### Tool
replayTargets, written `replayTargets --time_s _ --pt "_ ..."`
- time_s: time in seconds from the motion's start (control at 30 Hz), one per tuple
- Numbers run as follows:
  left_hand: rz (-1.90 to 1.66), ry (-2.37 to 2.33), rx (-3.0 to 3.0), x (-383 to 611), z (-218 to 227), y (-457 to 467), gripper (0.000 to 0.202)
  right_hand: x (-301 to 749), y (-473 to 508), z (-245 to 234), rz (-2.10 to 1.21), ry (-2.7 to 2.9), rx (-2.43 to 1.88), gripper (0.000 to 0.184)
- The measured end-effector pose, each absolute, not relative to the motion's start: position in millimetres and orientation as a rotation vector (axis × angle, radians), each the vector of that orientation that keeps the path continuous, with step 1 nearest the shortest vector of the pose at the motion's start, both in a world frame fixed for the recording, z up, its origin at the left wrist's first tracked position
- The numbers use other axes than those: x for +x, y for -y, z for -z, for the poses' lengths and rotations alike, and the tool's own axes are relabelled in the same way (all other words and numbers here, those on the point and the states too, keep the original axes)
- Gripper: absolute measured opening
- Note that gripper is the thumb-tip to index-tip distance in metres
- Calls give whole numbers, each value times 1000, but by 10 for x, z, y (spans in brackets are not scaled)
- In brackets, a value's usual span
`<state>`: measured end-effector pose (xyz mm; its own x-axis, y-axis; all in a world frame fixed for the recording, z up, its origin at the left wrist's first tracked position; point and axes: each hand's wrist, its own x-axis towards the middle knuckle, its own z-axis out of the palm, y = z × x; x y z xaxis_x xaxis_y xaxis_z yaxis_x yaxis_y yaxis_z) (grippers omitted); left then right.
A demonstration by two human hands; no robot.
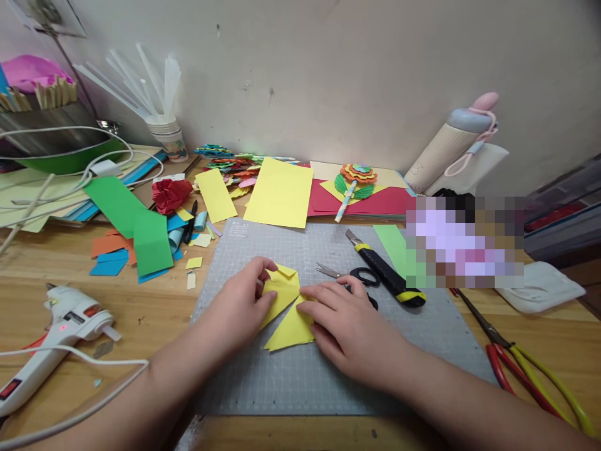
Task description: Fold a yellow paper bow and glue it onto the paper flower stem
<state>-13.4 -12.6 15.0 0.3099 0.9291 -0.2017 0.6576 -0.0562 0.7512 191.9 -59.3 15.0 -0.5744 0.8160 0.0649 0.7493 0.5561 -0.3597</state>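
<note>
While left hand pinches, right hand rests on yellow paper

On the grey cutting mat, left thumb and index finger hold one folded section; right fingers lie close together on a triangular one, whether gripping I cannot tell. Beyond lie scissors beside a utility knife; farther, a paper flower.

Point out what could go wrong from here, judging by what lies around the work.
The scissors lie close to the right grip, so a small shift could knock them or meet the blades.
The glue gun has a cable looping by the left forearm; a snag might drag it.
The yellow paper could crease or slip if the left grip presses too hard.
</note>
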Motion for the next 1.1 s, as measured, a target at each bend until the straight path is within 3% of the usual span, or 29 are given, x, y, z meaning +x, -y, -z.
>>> replayTargets --time_s 0.27,1.1 --pt "-527 -1422 1780 -167 -49 66 43 1909 588 -99 -406 2567 -1311 35" --pt "-521 -1351 2016 -141 -129 73 32 1844 525 -71 -491 2555 -1259 25"
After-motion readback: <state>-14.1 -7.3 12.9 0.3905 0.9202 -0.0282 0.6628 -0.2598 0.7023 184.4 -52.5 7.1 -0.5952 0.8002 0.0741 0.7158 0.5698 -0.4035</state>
